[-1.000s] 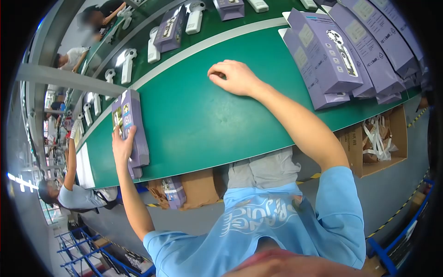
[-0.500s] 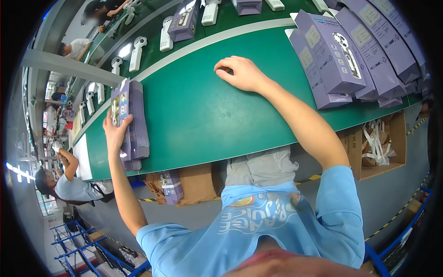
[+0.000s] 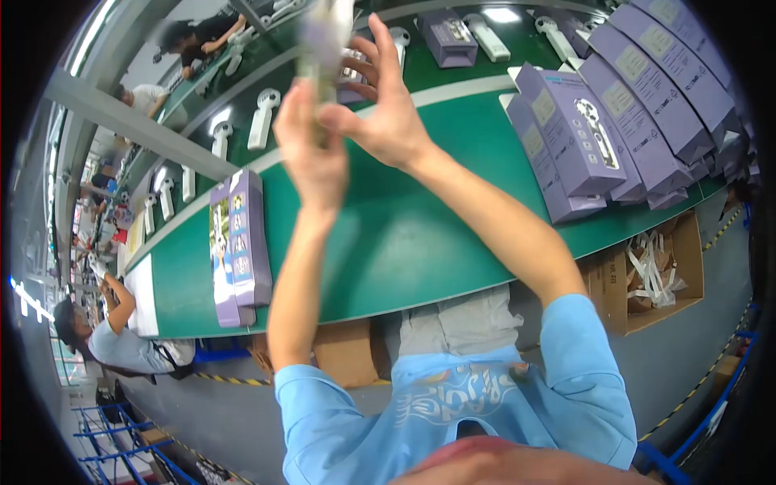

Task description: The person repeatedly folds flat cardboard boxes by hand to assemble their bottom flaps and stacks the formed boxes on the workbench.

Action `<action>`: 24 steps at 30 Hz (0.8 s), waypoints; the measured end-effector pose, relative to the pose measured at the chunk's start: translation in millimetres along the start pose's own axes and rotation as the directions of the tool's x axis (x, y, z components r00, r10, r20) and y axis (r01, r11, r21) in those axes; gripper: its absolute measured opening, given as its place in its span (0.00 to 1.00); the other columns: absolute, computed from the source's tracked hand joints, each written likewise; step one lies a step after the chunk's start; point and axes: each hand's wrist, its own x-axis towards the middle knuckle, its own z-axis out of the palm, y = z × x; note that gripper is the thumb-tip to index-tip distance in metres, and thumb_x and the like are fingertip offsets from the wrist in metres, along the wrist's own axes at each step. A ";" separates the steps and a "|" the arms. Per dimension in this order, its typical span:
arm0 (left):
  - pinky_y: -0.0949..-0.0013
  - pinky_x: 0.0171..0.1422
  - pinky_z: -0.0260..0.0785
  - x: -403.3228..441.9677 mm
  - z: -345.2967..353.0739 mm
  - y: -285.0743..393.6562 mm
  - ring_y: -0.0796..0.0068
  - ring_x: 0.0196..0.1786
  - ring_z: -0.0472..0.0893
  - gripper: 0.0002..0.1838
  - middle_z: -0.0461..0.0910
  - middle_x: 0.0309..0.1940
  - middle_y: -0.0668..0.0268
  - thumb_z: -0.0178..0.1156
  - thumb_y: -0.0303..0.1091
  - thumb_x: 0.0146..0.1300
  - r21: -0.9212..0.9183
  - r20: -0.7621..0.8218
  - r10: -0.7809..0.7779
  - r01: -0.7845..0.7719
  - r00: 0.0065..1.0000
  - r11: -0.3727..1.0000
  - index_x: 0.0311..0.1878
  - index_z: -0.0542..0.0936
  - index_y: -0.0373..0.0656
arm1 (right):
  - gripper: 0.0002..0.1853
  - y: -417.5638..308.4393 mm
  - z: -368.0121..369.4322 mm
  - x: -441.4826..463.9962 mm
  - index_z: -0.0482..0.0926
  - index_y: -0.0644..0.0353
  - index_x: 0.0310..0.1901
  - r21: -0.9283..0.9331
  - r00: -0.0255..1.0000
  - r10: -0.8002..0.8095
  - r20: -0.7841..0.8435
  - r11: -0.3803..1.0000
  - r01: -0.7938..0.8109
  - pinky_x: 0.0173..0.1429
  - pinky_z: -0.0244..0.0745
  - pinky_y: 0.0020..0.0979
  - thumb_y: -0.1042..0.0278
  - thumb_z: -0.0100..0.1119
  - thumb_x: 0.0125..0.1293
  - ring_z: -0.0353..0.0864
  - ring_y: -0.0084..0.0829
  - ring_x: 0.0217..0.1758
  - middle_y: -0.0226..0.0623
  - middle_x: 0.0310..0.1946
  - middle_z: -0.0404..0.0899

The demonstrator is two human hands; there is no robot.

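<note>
Green, smooth-topped worktable (image 3: 420,242) supports purple printed cardboard boxes (image 3: 566,121) at right. We grip a blurred, thin purple carton (image 3: 323,44), raised near the far edge, in our left hand (image 3: 311,158); our right hand (image 3: 392,117) is spread beside it, contact unclear.

This is a factory packing line: a green workbench (image 3: 453,242) beside a lane (image 3: 525,52) of white devices (image 3: 487,39), purple cartons (image 3: 578,133), and other people (one in light blue (image 3: 125,347)) nearby.
</note>
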 end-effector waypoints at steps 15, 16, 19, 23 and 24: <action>0.56 0.66 0.70 64.0 14.8 32.3 0.53 0.63 0.77 0.27 0.73 0.62 0.40 0.48 0.40 0.74 -0.707 -0.244 -0.260 0.012 0.934 0.707 0.70 0.62 0.34 | 0.28 0.1 -2.0 28.6 0.66 0.63 0.62 0.238 0.970 -0.215 -0.112 0.942 0.236 0.62 0.74 0.38 0.63 0.64 0.65 0.77 0.36 0.61 0.49 0.66 0.68; 0.57 0.64 0.72 64.1 13.6 24.4 0.54 0.61 0.79 0.27 0.73 0.61 0.39 0.47 0.42 0.76 -0.633 -0.287 -0.135 -0.082 0.948 0.769 0.70 0.62 0.34 | 0.26 1.3 -7.5 31.6 0.68 0.62 0.60 0.051 0.927 -0.370 -0.060 0.926 0.373 0.61 0.74 0.39 0.61 0.64 0.64 0.78 0.38 0.58 0.49 0.63 0.70; 0.59 0.61 0.74 57.2 18.3 15.8 0.55 0.58 0.81 0.28 0.75 0.59 0.39 0.42 0.48 0.79 -0.616 -0.307 -0.032 -0.173 0.951 0.768 0.69 0.62 0.34 | 0.23 4.8 -6.7 30.9 0.72 0.62 0.55 -0.272 0.784 -0.609 0.123 0.738 0.617 0.58 0.75 0.40 0.57 0.63 0.63 0.78 0.41 0.54 0.48 0.58 0.74; 0.61 0.58 0.75 61.2 12.1 28.4 0.56 0.54 0.83 0.32 0.79 0.55 0.39 0.34 0.55 0.81 -0.788 -0.222 -0.167 -0.076 0.961 0.611 0.69 0.62 0.33 | 0.24 4.7 2.9 28.5 0.75 0.61 0.51 0.076 0.802 -0.598 -0.004 0.799 0.596 0.55 0.75 0.41 0.51 0.63 0.62 0.78 0.45 0.50 0.46 0.50 0.78; 0.62 0.58 0.75 62.0 7.0 31.7 0.57 0.53 0.83 0.34 0.79 0.54 0.39 0.33 0.57 0.81 -0.821 -0.130 -0.245 0.034 0.961 0.570 0.70 0.62 0.33 | 0.24 5.1 -0.8 30.0 0.75 0.61 0.51 -0.014 0.784 -0.620 0.041 0.784 0.621 0.55 0.75 0.41 0.50 0.63 0.62 0.78 0.45 0.50 0.46 0.49 0.79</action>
